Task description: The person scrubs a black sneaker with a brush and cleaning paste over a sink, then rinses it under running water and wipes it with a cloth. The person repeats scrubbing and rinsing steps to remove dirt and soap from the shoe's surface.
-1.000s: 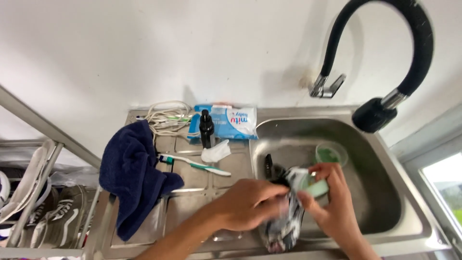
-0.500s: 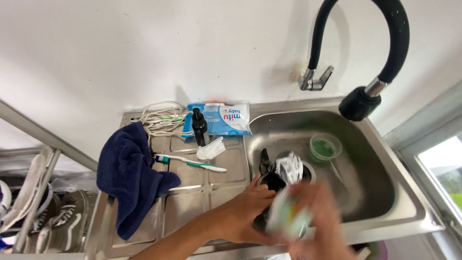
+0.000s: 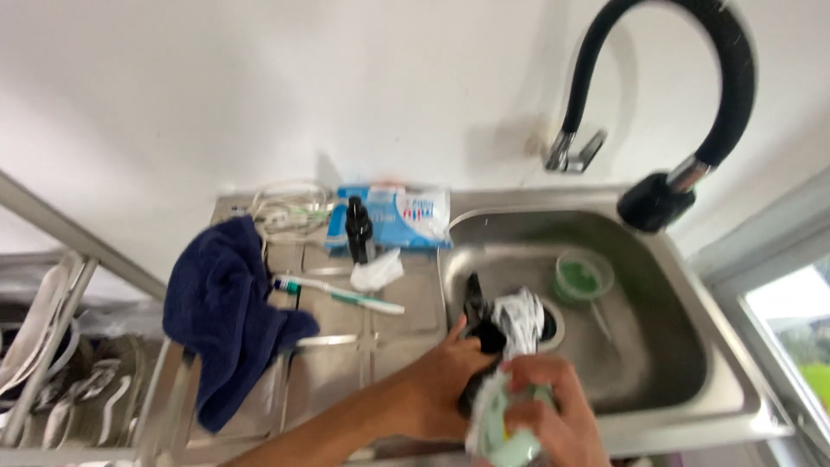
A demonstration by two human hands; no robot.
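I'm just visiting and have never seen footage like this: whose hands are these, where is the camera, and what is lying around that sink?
There is no machine here. The one picture comes from a camera worn on a person's head, looking down at their own two bare hands over a steel sink.

The left hand grips a dark shoe with black and white cloth or paper stuffed in it. The right hand presses a pale green pad, perhaps a sponge, against it; that part is blurred.

In the basin sits a small green cup, under a black bendy tap. On the draining board lie a navy towel, a toothbrush, a small dark bottle, a pack of wipes and a coiled white cable.
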